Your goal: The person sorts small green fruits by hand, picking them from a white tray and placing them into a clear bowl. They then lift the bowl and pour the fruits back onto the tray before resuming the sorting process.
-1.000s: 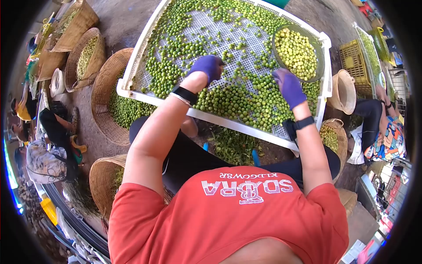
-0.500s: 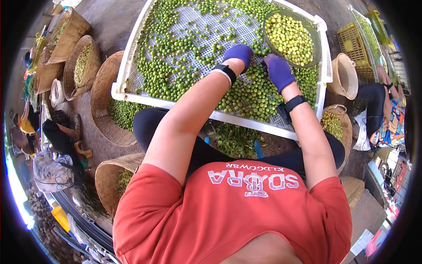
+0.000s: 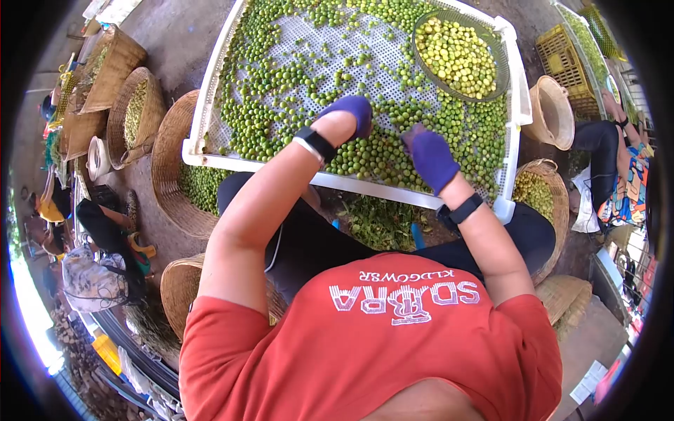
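Small round green fruits lie spread over a white perforated tray. My left hand, in a purple glove, is low over the fruits near the tray's middle; its fingers are turned down and hidden from me. To its right, my right hand, also purple-gloved, reaches over the fruits with its fingers drawn together. Whatever may be between those fingertips does not show. A green mesh basket of paler yellow-green fruits rests in the tray's far right corner.
Woven baskets with fruits stand left of the tray, and another fruit-filled basket is by my right knee. A pale bucket and a yellow crate stand at the right. Other people sit at both sides.
My left hand has moved left and nearer to me over the fruits. My right hand has also come nearer and slightly left, away from the mesh basket.
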